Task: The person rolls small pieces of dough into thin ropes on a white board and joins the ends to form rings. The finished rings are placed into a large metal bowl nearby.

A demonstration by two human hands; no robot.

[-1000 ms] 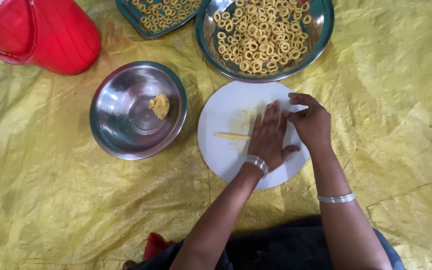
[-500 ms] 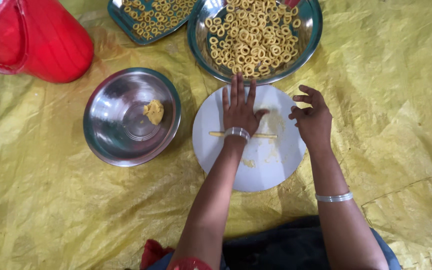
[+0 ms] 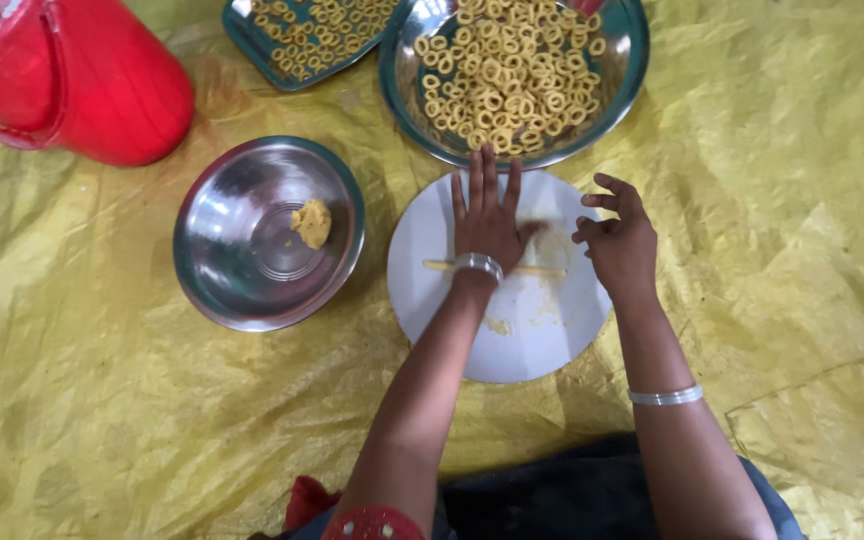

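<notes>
Left hand (image 3: 487, 215) is flat, fingers spread, palm pressed on a thin dough strand (image 3: 439, 266) lying across the white round board (image 3: 512, 340). A second ago that hand sat nearer and more to the right; now it has pushed to the far edge, and the strand looks longer and thinner, so the rolling is moving along. Right hand (image 3: 617, 240) hovers at the board's right side, fingers loosely curled, holding nothing. To the left, a steel bowl (image 3: 242, 290) holds a dough lump (image 3: 313, 222). Far side: a round tray of rings (image 3: 632, 60), a second tray (image 3: 252, 40), a red bucket (image 3: 102, 90).
</notes>
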